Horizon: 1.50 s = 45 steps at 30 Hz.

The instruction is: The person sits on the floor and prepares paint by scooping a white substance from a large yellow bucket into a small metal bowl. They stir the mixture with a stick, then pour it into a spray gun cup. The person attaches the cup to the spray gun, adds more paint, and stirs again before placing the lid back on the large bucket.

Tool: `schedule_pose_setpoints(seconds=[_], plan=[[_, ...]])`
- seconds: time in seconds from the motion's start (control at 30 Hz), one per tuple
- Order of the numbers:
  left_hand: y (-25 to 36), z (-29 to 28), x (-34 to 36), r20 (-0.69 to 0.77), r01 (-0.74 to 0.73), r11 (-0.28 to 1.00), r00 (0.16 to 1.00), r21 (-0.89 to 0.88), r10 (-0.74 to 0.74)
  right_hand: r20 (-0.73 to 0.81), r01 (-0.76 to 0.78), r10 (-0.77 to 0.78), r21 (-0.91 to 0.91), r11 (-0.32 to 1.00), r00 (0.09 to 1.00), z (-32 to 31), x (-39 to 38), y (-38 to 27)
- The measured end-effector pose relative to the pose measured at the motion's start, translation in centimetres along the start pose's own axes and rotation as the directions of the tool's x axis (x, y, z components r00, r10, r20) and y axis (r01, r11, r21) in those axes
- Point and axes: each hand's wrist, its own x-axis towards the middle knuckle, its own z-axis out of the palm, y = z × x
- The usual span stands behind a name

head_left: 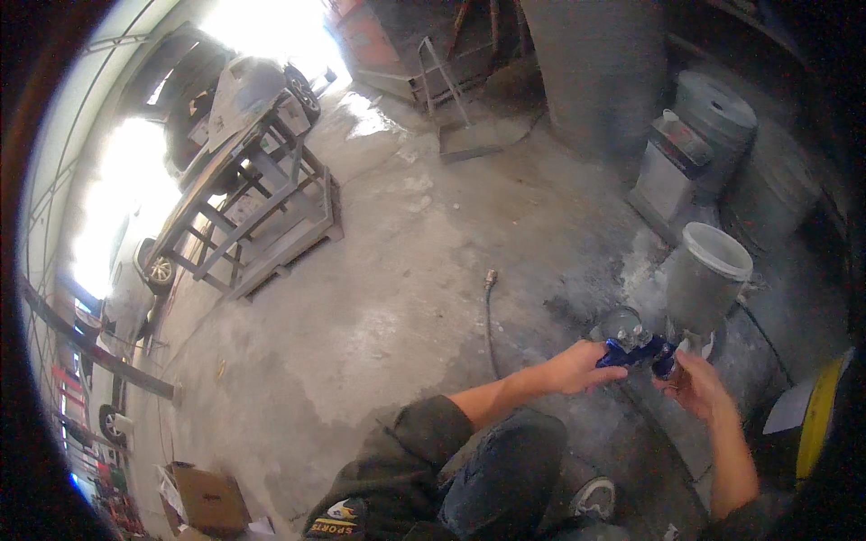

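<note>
My left hand (582,366) is wrapped round one end of a shiny blue device (622,353) with silvery metal fittings; its exact kind cannot be made out. Thumb and fingers of my right hand (696,386) close on the dark blue part (666,361) at its other end. I hold it low over the floor, in front of a grey, round-rimmed bucket (708,279). A round container (619,317) shows just behind the fittings, partly hidden by them. My knee and one shoe are below my hands.
A hose (488,316) with a metal end fitting lies on the stained concrete floor (388,261). Slatted wooden frame (262,212) stands at the far left, cardboard box (212,500) at the lower left. Boxy container (672,171), drum (717,113) and large barrel (595,72) line the far right.
</note>
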Motion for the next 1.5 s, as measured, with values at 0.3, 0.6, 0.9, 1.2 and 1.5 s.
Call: schedule_pose_setpoints(seconds=[0.3, 0.6, 0.9, 1.2, 1.5], plan=[[-1.4, 0.3, -0.5, -0.001, 0.011, 1.0, 1.0, -0.022, -0.011, 0.105, -0.035, 0.022, 0.13, 0.991, 0.994, -2.6, 2.0, 4.1], [-3.0, 0.7, -1.3, -0.059, 0.042, 0.995, 0.997, -0.09, -0.048, 0.24, 0.023, -0.113, 0.347, 0.938, 0.964, 1.0, 0.8, 4.7], [-2.4, 0.6, -3.1, -0.05, 0.055, 0.996, 0.997, -0.072, -0.059, 0.053, 0.212, -0.254, 0.405, 0.889, 0.966, 3.1, 0.0, 6.5], [-2.6, -0.7, -5.2, -0.148, 0.144, 0.979, 0.981, 0.144, -0.122, -0.364, 0.33, -0.231, 0.237, 0.914, 0.902, 2.0, 1.0, 5.1], [-9.8, -0.9, -12.6, -0.199, 0.355, 0.827, 0.934, 0.436, -0.296, -0.012, 0.395, -0.628, -0.768, 0.504, 0.778, 8.4, 1.5, -1.7]])
